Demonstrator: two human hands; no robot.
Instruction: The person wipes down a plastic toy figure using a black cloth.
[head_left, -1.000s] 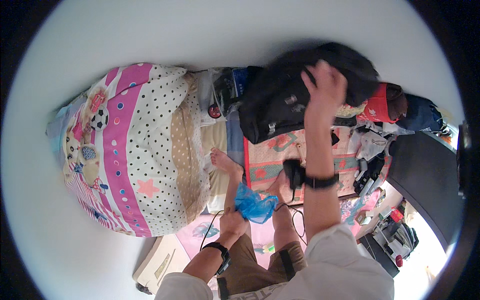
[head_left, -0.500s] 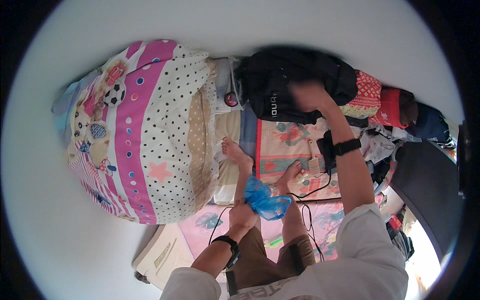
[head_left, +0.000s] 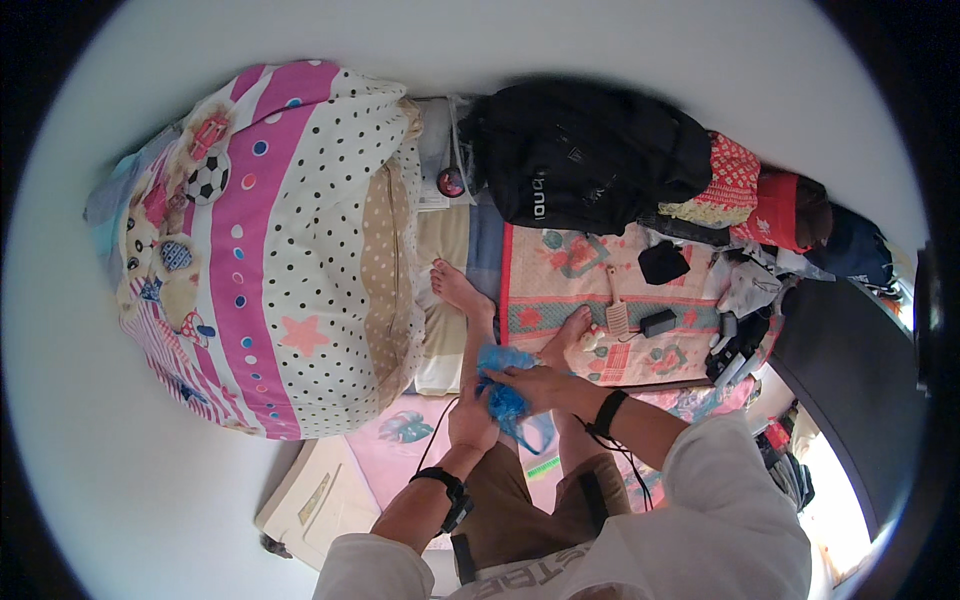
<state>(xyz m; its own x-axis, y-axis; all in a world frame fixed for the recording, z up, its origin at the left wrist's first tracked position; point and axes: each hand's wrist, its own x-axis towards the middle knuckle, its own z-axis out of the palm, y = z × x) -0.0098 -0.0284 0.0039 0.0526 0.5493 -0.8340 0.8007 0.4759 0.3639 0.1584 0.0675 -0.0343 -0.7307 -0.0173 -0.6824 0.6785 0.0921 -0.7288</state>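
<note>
A crumpled, see-through blue plastic bag (head_left: 509,402) is held between my two hands, over my bare legs. My left hand (head_left: 473,418) grips the bag's left side with bent fingers. From the right, my right hand (head_left: 538,387) reaches across it, fingers closed on the plastic near its top. Whether anything lies inside the bag cannot be made out. Beyond my hands, a black backpack (head_left: 590,160) rests against the wall. On the patterned mat (head_left: 560,345) lie a pale hairbrush (head_left: 617,317), a small black box (head_left: 658,323) and a black cloth-like piece (head_left: 664,263).
On the left bulges a large bundle in a dotted, pink-striped cover (head_left: 330,250). Red patterned fabric (head_left: 733,170) and a red bag (head_left: 780,212) sit right of the backpack. A dark curved panel (head_left: 850,370) stands at the right. Black cords hang near my legs.
My right hand has come down from the black backpack to the blue plastic bag and closed on it. My left hand stays on the bag. The view has shifted slightly.
</note>
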